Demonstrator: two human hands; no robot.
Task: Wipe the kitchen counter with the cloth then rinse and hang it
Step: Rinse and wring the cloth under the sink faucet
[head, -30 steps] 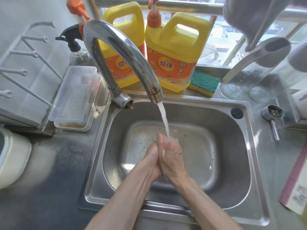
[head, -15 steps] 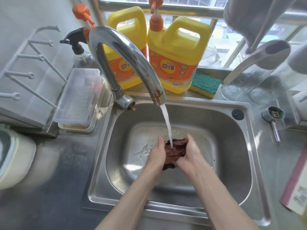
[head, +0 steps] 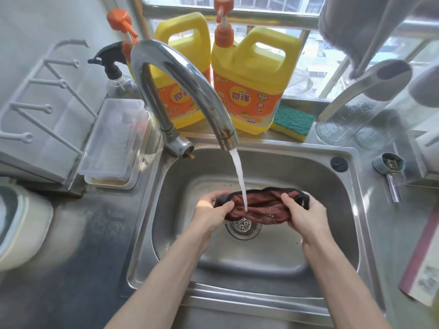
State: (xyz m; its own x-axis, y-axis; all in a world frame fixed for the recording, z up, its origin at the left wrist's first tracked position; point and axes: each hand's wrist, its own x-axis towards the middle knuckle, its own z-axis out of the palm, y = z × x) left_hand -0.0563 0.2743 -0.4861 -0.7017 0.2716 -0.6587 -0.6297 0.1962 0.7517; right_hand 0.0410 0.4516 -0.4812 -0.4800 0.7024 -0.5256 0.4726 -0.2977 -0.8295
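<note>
A wet dark red cloth [head: 263,206] with a black edge is stretched out over the steel sink [head: 280,264], just above the drain [head: 242,227]. My left hand [head: 210,211] grips its left end and my right hand [head: 303,213] grips its right end. Water runs from the curved chrome tap [head: 183,74] and lands on the middle of the cloth, between my hands.
Two yellow detergent jugs [head: 251,79] and a green-and-yellow sponge [head: 293,122] stand behind the sink. A clear plastic box [head: 114,141] and a white rack [head: 40,108] lie to the left. Glass jars [head: 351,119] stand at the right, and a grey cloth [head: 351,29] hangs above them.
My hands were pressed together under the water with the cloth bunched between them. They have since moved apart and stretched the cloth out under the stream.
</note>
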